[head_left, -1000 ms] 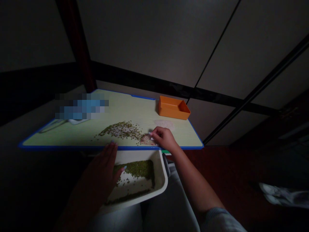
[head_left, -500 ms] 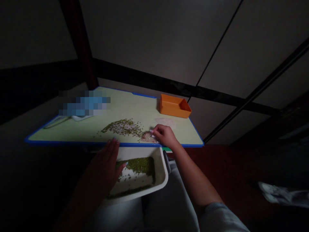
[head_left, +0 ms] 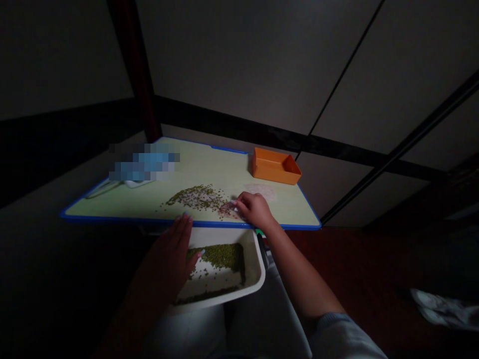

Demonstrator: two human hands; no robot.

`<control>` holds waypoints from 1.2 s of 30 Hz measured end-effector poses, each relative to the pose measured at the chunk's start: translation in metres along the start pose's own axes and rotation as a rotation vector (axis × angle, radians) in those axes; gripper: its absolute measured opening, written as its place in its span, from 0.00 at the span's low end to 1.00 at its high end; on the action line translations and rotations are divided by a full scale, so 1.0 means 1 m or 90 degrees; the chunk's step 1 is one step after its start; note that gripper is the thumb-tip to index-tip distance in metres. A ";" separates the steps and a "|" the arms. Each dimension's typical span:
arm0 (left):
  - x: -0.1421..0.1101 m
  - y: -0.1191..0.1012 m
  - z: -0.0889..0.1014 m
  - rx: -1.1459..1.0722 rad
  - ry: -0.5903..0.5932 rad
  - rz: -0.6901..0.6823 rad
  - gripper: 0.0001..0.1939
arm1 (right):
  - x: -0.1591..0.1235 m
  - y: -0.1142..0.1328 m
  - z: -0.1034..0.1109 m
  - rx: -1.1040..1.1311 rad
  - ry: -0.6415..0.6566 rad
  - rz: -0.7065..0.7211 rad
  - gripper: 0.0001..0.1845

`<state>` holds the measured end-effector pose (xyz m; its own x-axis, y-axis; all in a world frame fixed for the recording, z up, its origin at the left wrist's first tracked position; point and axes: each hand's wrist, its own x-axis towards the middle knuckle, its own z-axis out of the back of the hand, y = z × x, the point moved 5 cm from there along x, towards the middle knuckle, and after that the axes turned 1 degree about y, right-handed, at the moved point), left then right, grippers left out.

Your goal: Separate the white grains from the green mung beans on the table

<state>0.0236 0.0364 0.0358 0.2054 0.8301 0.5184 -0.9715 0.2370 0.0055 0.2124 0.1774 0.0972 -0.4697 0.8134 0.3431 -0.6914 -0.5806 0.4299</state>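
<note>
Small green beans (head_left: 196, 197) lie scattered in a loose patch on the pale table (head_left: 209, 164). At the patch's right end is a small reddish cluster (head_left: 226, 210). My right hand (head_left: 255, 209) rests beside that cluster, thumb and fingers pinched together. A whitish bit shows by its fingertips, too small to name. My left hand (head_left: 174, 249) reaches over the left part of a white plastic tub (head_left: 258, 271), its fingers stretched out to the table's blue front edge. More green beans (head_left: 222, 255) are heaped in the tub, which sits below the table edge.
An orange rectangular box (head_left: 275, 172) stands at the table's back right. Near it is a faint pinkish patch (head_left: 261, 190). A blurred-out blue item (head_left: 144, 164) sits at the back left. A wall (head_left: 232, 65) rises behind the table. White shoes (head_left: 436, 304) show at the far right.
The whole view has shifted slightly, so the table and tub appear farther right. My right hand stays pinched beside the reddish cluster, and my left hand stays stretched over the tub.
</note>
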 end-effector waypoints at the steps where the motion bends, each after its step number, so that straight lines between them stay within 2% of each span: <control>1: 0.000 0.000 0.000 0.005 -0.001 -0.003 0.37 | 0.000 0.000 0.000 0.002 -0.001 0.004 0.11; 18: -0.003 0.000 -0.002 -0.004 -0.033 0.005 0.38 | -0.007 -0.017 -0.003 0.154 -0.024 -0.021 0.13; 28: -0.002 -0.002 0.000 0.016 -0.037 0.000 0.37 | -0.001 -0.008 -0.001 0.120 -0.012 -0.007 0.13; 36: -0.002 -0.003 0.000 0.017 -0.036 0.002 0.38 | -0.001 -0.004 -0.002 0.127 0.008 0.038 0.13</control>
<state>0.0261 0.0342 0.0345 0.1967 0.8007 0.5659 -0.9749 0.2211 0.0260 0.2144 0.1789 0.0933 -0.5143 0.7768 0.3634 -0.5397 -0.6225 0.5667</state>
